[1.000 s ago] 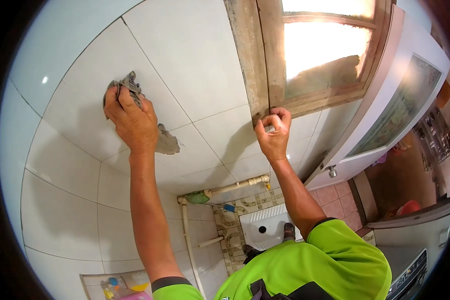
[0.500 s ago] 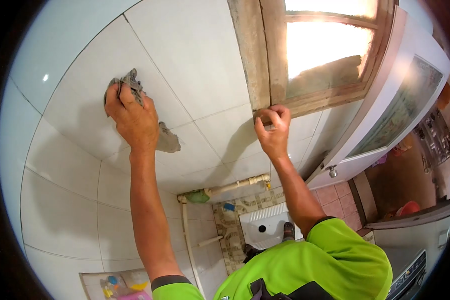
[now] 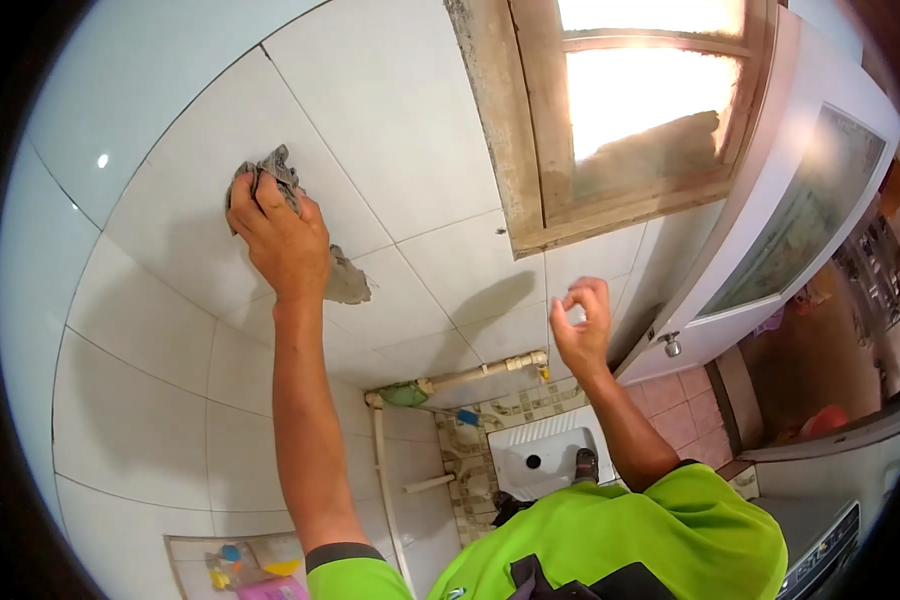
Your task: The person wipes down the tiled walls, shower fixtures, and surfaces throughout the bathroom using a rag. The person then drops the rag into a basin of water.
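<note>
My left hand (image 3: 288, 245) presses a crumpled grey cloth (image 3: 282, 166) against the white tiled wall (image 3: 370, 110). The fingers are closed over the cloth, which bunches out above the knuckles. Just right of that wrist is a rough grey patch (image 3: 348, 277) on the tiles, partly covered by the hand. My right hand (image 3: 583, 330) hangs in the air below the window's lower corner, apart from the wall. Its fingers curl in toward the thumb, and nothing shows between them. A small dark spot (image 3: 500, 231) marks the tile left of the window frame (image 3: 530, 235).
A white door (image 3: 705, 330) with a glass panel stands ajar on the right. Below are a squat toilet (image 3: 560, 440), a pipe (image 3: 485, 370) with a green wrapping (image 3: 406, 393), and a blue object (image 3: 467, 417). A wall niche (image 3: 185, 550) at lower left holds colourful items.
My right hand has come away from the window frame's lower corner and dropped down and right. The left hand stays on the cloth at nearly the same wall spot; the view has shifted slightly.
</note>
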`<state>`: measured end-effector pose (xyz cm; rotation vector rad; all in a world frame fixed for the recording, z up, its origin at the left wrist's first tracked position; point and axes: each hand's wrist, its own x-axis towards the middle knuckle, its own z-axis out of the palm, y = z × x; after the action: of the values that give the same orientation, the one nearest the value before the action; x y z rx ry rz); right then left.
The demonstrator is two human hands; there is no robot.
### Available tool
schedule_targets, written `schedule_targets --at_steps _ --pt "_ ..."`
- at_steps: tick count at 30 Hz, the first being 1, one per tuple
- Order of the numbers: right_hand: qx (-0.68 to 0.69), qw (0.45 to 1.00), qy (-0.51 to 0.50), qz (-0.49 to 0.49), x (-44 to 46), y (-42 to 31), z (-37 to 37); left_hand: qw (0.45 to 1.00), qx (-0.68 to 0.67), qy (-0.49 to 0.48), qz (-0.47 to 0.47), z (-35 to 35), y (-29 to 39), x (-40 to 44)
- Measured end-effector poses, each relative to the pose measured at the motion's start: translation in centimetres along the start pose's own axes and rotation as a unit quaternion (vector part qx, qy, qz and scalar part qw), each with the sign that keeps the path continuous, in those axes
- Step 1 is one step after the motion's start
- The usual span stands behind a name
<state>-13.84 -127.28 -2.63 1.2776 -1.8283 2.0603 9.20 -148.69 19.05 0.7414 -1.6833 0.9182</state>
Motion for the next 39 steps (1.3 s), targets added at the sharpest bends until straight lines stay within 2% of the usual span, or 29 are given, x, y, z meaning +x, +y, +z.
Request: schedule_targets --at_steps 4,12,19,22,24,25,27,28,29,30,31,33,34,36,39 --pt "0.003 0.997 0.045 -0.062 3.0 -2.2 4.5 1.0 0.005 -0.007 -0.016 0.0 0.2 -0.1" --pt "0.041 0.995 0.077 -0.039 5.2 -3.1 8.7 1.0 -0.01 -0.011 -0.022 0.1 0.1 -0.2" --pt "0.041 0.996 0.071 -0.041 6.0 -2.3 9.3 1.0 -0.011 0.001 -0.011 0.2 -0.1 -0.2" --pt "-0.003 0.995 0.049 -0.085 5.3 -5.7 5.8 1.0 -0.006 0.009 0.005 0.2 -0.3 0.2" --pt "-0.031 0.992 0.061 -0.109 2.9 -4.8 2.5 1.0 -0.009 -0.005 -0.017 0.2 -0.3 -0.2" --pt "-0.044 0.992 0.059 -0.102 1.4 -3.5 1.0 1.0 -0.007 -0.009 -0.019 0.1 -0.3 -0.6" --pt "-0.065 0.997 -0.019 -0.035 -2.1 -0.8 -2.3 1.0 -0.022 -0.001 -0.013 0.2 -0.2 -0.2" --pt "-0.065 0.997 -0.019 -0.035 -4.3 1.0 -3.7 1.0 -0.022 -0.001 -0.013 0.1 -0.2 -0.1" --pt "-0.105 0.992 -0.067 0.016 -6.6 3.1 -5.1 1.0 -0.015 0.0 -0.014 0.0 -0.1 -0.1" --pt "-0.146 0.98 -0.114 0.07 -8.2 5.4 -6.4 1.0 -0.01 -0.002 -0.014 -0.1 0.0 -0.1" --pt "-0.15 0.979 -0.115 0.079 -9.7 7.9 -7.8 1.0 -0.015 -0.011 -0.012 -0.1 0.0 -0.2" --pt "-0.213 0.937 -0.223 0.161 -13.7 12.2 -10.7 1.0 0.008 0.002 0.005 0.2 -0.4 -0.2" --pt "-0.233 0.95 -0.184 0.098 -14.8 13.4 -11.8 1.0 -0.001 -0.016 0.009 0.1 -0.2 -0.4" --pt "-0.228 0.947 -0.148 0.17 -16.2 15.0 -13.5 1.0 0.012 -0.027 -0.009 -0.2 0.1 -0.2" --pt "-0.24 0.932 -0.15 0.226 -17.4 15.8 -15.2 1.0 -0.001 -0.017 0.016 0.0 -0.3 -0.5"
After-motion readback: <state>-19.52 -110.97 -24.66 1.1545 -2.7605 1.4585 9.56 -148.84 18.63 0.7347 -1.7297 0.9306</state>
